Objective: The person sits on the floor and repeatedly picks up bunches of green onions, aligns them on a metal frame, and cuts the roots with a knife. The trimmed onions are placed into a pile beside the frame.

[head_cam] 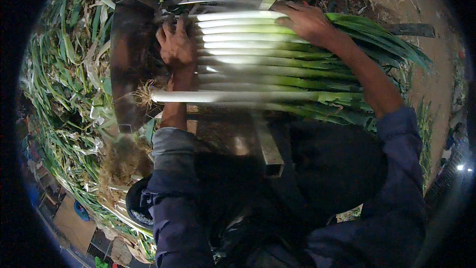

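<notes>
A row of long green onions [238,48] lies side by side across a metal frame, white stems to the left and green leaves to the right. My right hand [306,22] is around the farthest stem where white turns to green, thumb on the near side. At the root end, my left hand [176,44] has bent fingers by the far stems; shadow hides what its fingertips touch. One nearer onion [223,96] lies across my left forearm, its bushy roots [143,95] sticking out past the others.
A dark metal plate [128,63] stands upright left of the root ends. Below the row juts a square metal tube [273,167]. Heaped onion leaves [74,111] cover the left side. Bare ground [427,3] lies to the right, with a bright light [461,167] beyond.
</notes>
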### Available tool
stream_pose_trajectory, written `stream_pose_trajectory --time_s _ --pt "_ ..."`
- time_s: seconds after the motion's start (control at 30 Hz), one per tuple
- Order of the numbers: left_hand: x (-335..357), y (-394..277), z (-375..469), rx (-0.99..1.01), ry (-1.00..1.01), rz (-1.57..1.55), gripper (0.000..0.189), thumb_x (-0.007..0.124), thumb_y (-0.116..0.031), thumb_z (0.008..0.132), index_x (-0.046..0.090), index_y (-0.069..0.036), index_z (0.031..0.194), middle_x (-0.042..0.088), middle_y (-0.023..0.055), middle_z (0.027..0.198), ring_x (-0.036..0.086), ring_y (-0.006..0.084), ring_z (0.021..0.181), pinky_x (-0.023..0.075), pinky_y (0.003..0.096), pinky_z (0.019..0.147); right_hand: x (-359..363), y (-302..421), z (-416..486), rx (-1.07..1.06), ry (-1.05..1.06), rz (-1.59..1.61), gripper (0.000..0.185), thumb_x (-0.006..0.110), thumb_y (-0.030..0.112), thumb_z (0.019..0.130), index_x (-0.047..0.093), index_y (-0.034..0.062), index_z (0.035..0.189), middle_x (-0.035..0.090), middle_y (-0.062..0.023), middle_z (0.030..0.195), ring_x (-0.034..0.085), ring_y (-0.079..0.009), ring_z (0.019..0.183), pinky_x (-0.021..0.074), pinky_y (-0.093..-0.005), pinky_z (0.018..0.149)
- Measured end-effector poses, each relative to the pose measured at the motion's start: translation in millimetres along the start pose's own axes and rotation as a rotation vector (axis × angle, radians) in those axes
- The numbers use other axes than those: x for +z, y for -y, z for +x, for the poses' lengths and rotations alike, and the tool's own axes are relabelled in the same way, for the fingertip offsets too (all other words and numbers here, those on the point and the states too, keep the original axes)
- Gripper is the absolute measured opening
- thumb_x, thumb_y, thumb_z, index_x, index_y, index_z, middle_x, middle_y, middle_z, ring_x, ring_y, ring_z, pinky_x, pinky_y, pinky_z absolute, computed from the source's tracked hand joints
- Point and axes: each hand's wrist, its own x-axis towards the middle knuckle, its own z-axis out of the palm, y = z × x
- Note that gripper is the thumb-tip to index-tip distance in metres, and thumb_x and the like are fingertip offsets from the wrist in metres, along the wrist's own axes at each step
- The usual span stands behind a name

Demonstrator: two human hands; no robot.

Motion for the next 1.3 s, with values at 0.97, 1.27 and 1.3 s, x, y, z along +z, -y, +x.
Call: stream_pose_trajectory --time_s 0.97,1.27,1.3 --pt "6 2 0 -0.054 0.103 -0.035 0.062 0.064 -0.025 0.083 0.049 -0.036 0.142 0.046 0.0067 0.141 0.040 0.0391 0.129 0.0533 0.0477 0.092 11 12 37 0.124 0.034 0.274 0.053 0.049 0.048 0.100 0.066 -0.0012 0.109 0.067 -0.0260 0.101 0.066 -0.0416 0.095 0.0499 -0.0498 0.086" --pt "8 -3 0 -0.060 0.003 -0.049 0.043 0.058 -0.023 0.087 0.059 -0.024 0.130 0.051 0.0069 0.136 0.045 0.0371 0.126 0.0488 0.0469 0.098 9 -1 48 0.173 0.202 0.261 0.065 0.043 0.060 0.099 0.065 0.0023 0.122 0.068 -0.0236 0.112 0.066 -0.0392 0.098 0.0501 -0.0458 0.091" --pt "8 -2 1 -0.054 -0.001 -0.051 0.044 0.060 -0.023 0.086 0.059 -0.024 0.130 0.051 0.0069 0.136 0.045 0.0367 0.126 0.0487 0.0461 0.098 7 -1 46 0.138 0.237 0.302 0.064 0.044 0.058 0.099 0.064 0.0017 0.122 0.068 -0.0237 0.111 0.065 -0.0385 0.100 0.0491 -0.0451 0.092"
